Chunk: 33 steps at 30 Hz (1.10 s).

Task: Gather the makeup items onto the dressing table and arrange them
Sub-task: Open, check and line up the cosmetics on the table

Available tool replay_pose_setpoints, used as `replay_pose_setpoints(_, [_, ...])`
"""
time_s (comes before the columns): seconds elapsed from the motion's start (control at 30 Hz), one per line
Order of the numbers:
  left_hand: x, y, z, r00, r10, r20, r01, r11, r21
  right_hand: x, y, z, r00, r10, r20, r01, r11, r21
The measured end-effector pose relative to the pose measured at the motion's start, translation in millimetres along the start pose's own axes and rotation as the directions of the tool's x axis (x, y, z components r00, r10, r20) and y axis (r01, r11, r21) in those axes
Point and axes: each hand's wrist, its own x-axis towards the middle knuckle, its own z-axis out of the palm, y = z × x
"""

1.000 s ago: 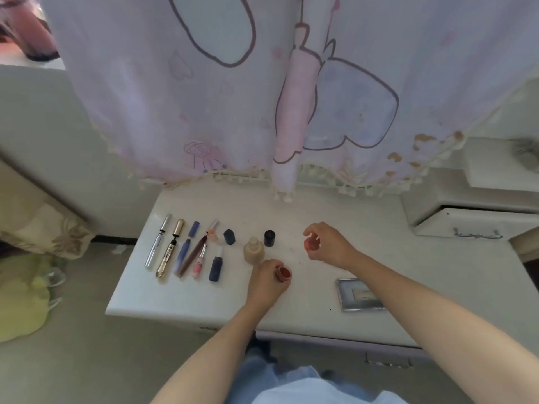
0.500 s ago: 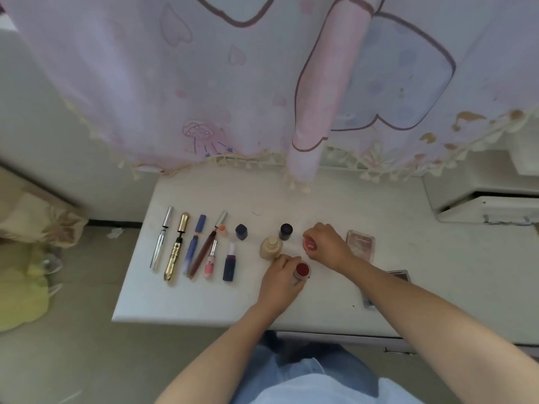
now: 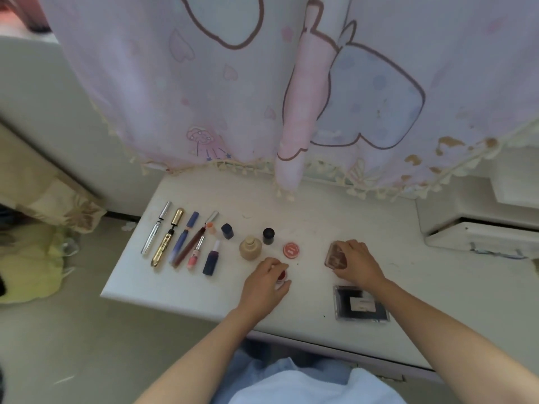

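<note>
On the white dressing table [image 3: 186,290] a row of makeup lies at the left: a silver tube [image 3: 156,228], a gold mascara [image 3: 167,237], a blue pencil [image 3: 184,233], a brown pencil [image 3: 191,246], a pink lip gloss [image 3: 195,252] and a dark blue bottle [image 3: 211,258]. A beige foundation bottle [image 3: 250,248] stands beside its black cap [image 3: 268,235]. A red lid [image 3: 291,250] lies flat on the table. My left hand [image 3: 267,282] grips a small red pot [image 3: 282,276]. My right hand [image 3: 357,262] rests on a pinkish-brown compact [image 3: 335,254].
A dark palette in a clear case [image 3: 361,303] lies near the front edge under my right forearm. A dark blue cap [image 3: 227,231] sits behind the row. A pink cartoon curtain [image 3: 291,83] hangs over the table's back. A white drawer unit [image 3: 478,228] stands at right.
My right hand set the red lid down by the black cap and moved right onto the compact. My left hand still holds the red pot, slightly nearer the front edge.
</note>
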Motion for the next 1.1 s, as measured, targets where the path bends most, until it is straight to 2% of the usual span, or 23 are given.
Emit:
replay_pose_setpoints(0.13, [5.9,33.4,1.7,0.996,-0.046,-0.074,0.042,0.998,-0.052,-9.2,0.5,-19.9,0.996,-0.071,-0.060,0.082,0.978,0.190])
replay_pose_setpoints(0.23, [12.8,59.6,1.5,0.992,-0.025,-0.123,0.010,0.992,-0.125,-29.2,-0.1,-49.1,0.980,-0.173,-0.100,0.194,0.940,0.280])
replay_pose_setpoints(0.4, [21.5,109.5,-2.3,0.999,0.008,-0.047,-0.027,0.905,-0.426,-76.4,11.5,-99.7,0.931,-0.350,-0.108,0.366,0.892,0.264])
replay_pose_setpoints(0.53, [20.3,143.0,-0.9,0.999,0.050,0.006,-0.037,0.816,-0.576,-103.8,30.2,-119.3,0.908,-0.396,-0.135,0.418,0.877,0.237])
replay_pose_setpoints(0.8, [13.4,180.0,-0.4,0.994,0.111,0.023,-0.077,0.806,-0.586,-137.1,50.8,-139.0,0.891,-0.409,-0.195,0.449,0.855,0.260])
replay_pose_setpoints(1.1, [3.5,191.2,-4.4,0.991,0.125,0.040,-0.074,0.788,-0.612,-149.1,58.3,-142.6,0.851,-0.481,-0.211,0.523,0.813,0.257])
